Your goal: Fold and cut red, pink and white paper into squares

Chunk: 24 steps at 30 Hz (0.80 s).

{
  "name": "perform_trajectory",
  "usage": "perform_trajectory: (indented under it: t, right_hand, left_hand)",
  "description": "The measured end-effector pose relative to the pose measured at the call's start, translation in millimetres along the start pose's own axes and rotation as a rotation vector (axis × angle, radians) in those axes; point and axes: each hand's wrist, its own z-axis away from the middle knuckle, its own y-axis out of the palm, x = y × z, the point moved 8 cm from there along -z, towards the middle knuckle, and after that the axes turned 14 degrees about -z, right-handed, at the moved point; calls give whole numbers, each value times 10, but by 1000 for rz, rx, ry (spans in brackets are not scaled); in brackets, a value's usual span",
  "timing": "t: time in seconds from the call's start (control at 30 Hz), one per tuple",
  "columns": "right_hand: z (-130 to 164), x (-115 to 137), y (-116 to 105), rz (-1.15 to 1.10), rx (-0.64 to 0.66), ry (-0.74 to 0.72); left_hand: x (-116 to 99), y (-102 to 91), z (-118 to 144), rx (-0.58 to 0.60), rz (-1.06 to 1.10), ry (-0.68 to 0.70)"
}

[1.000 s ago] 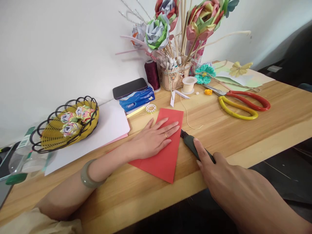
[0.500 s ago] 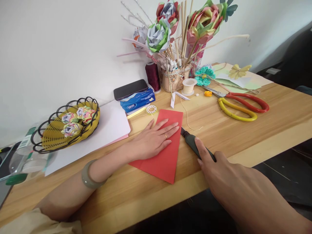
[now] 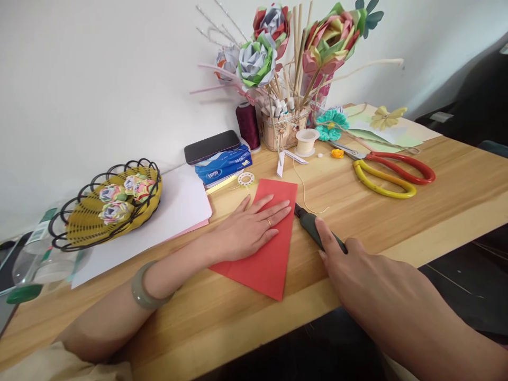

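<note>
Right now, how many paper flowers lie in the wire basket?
3: one at the left, one at the right, one in front, all in the wire basket. Others may be hidden.

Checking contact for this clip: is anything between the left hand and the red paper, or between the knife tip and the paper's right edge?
Nothing visible. The left hand lies flat, palm down, directly on the red paper. The right hand holds the dark-handled knife, whose tip sits at the paper's right edge beside the left fingertips, on bare table.

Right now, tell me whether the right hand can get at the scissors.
Probably yes: the right hand holds a knife, but bare table lies between it and the scissors.
</note>
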Motion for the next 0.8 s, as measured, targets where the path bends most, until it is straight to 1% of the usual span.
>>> perform_trajectory:
  t: [0.1,0.27,0.47,0.63,0.7,0.8]
  right_hand:
    - [-12,-10,9,4,8,-3]
    - [-47,-2,-45,18,-65,-27]
    - [-110,-32,-81,9,-36,0]
    - [-171,-38,-137,-23,-117,-24]
    - [-187,-46,-134,-19,-111,-33]
    - [-205,-48,-120,-9,-63,-41]
  left_hand:
    - [-1,-4,1,9,2,3]
    - [0,-12,3,-8,5,2]
    - [-4,-9,-2,-8,6,4]
    - [-3,-10,2,-13,21,5]
    - [0,-6,1,-16,23,4]
    - [3,-5,-5,-25,30,5]
